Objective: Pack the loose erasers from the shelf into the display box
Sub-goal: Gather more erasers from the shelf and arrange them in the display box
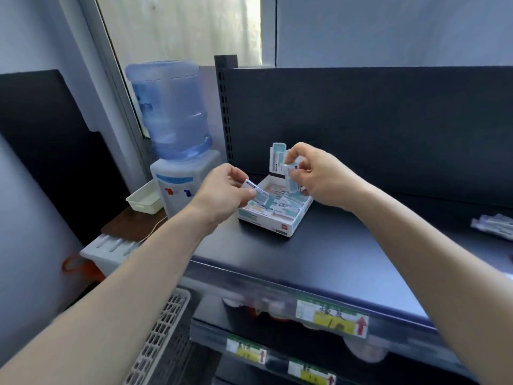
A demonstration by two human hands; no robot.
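Sitting on the dark shelf (pixel 347 245): display box (pixel 266 223), white w/ teal trim, its lid flap (pixel 277 154) standing upright at the box's far edge.

Contents: packed erasers (pixel 283 203), in white & teal sleeves, are lying flat in rows inside the box and filling most of it. Exact qty is too blurred to tell.

Left hand (pixel 219 197) is hovering over the box's left edge. Thumb & fingers are pinching one eraser (pixel 257 192), which is tilting down toward the box's inside.

Right hand (pixel 322 177) is hovering over the box's far right corner, fingers curling round a small stack of erasers (pixel 292 175), two or more. The lower one is standing on end, reaching down among the packed ones; touching or not, cannot tell.

Other items:
- Water dispenser (pixel 180 151) w/ blue bottle is standing left of the box, past the shelf's end post.
- Cream tray (pixel 143 201) is lying further left of the box, beside the dispenser's base.
- Clear-wrapped packets (pixel 494 226) are lying on the same shelf, well right of the box.
- Price labels (pixel 333 316) are hanging on the front rail, below the box.
- Plastic basket (pixel 163 329) is showing below-left of the box.
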